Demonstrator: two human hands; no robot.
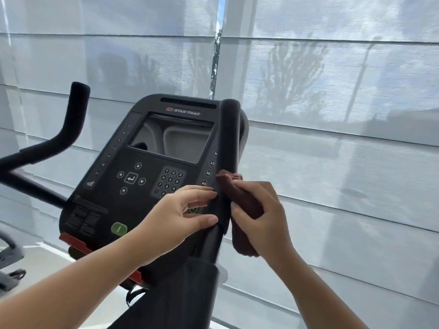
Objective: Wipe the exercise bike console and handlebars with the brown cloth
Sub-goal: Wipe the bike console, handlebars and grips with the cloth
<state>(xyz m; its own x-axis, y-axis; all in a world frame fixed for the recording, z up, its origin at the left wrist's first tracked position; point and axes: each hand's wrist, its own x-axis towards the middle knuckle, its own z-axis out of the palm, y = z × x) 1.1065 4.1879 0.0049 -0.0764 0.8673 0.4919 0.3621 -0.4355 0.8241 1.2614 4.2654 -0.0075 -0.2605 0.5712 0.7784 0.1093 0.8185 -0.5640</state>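
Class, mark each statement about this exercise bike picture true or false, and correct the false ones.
1. The right hand grips the brown cloth. True.
2. The left hand touches the right handlebar with its fingers. True.
3. The brown cloth is in the left hand. False: the right hand holds it against the right handlebar.
4. The left hand covers the large green button. False: the button shows, left of the wrist.

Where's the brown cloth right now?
In the head view, right of centre: the right hand grips the brown cloth against the right handlebar, beside the console.
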